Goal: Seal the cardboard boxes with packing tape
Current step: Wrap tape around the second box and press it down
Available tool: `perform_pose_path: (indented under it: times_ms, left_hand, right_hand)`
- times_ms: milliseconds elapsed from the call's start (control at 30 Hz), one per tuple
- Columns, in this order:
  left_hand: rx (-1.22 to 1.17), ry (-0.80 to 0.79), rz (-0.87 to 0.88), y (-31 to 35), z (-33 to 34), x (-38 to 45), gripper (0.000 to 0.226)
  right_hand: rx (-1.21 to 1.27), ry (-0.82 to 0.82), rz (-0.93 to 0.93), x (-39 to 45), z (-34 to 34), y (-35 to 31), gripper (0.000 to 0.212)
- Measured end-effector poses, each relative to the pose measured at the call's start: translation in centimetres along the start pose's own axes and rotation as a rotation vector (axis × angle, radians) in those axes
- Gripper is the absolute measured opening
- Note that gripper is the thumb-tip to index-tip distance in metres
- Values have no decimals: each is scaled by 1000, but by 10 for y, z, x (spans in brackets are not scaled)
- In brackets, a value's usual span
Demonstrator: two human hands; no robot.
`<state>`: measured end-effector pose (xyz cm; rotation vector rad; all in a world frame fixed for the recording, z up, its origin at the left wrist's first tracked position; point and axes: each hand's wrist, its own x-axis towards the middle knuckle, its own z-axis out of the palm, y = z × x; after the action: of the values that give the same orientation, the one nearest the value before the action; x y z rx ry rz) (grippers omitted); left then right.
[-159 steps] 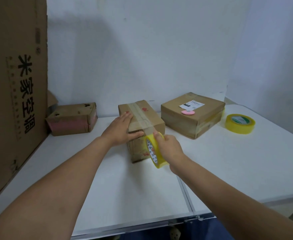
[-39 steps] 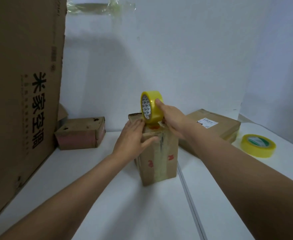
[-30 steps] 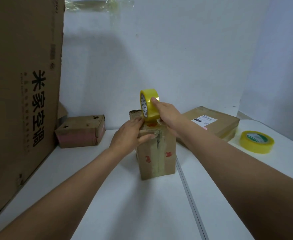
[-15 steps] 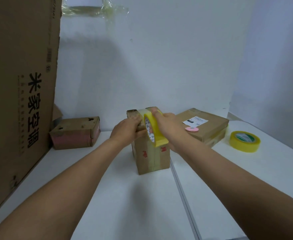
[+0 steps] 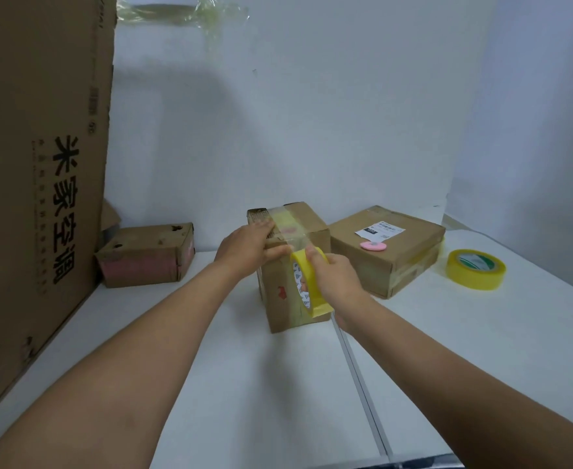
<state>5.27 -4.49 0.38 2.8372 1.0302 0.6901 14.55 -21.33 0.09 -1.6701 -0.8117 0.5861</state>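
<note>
Small upright brown cardboard box (image 5: 292, 265) at the middle of the white table (image 5: 244, 384), clear tape strip across its top. Left hand (image 5: 248, 247) pressed flat on the top near edge, fingers straight. Right hand (image 5: 337, 282) gripping a yellow roll of packing tape (image 5: 307, 282) against the front face. Flat brown labelled carton (image 5: 386, 248) just right; second yellow tape roll (image 5: 474, 269) farther right; worn pinkish box (image 5: 146, 255) left.

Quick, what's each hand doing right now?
Left hand: open, pressing the tape strip onto the upright box.
Right hand: gripping the yellow tape roll against the box's front.
</note>
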Motion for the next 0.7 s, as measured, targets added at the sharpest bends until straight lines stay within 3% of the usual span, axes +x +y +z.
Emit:
perform_pose_path:
  times_ms: [367, 567, 700]
  left_hand:
    - [-52, 59, 27, -3, 1, -2, 55]
    - [2, -8, 20, -3, -1, 0, 69]
    - [70, -162, 18, 2, -5, -1, 91]
  right_hand:
    - [34, 37, -8, -4, 10, 23, 45]
    - [-39, -25, 52, 5, 9, 35, 46]
    - [-73, -36, 106, 18, 5, 30, 34]
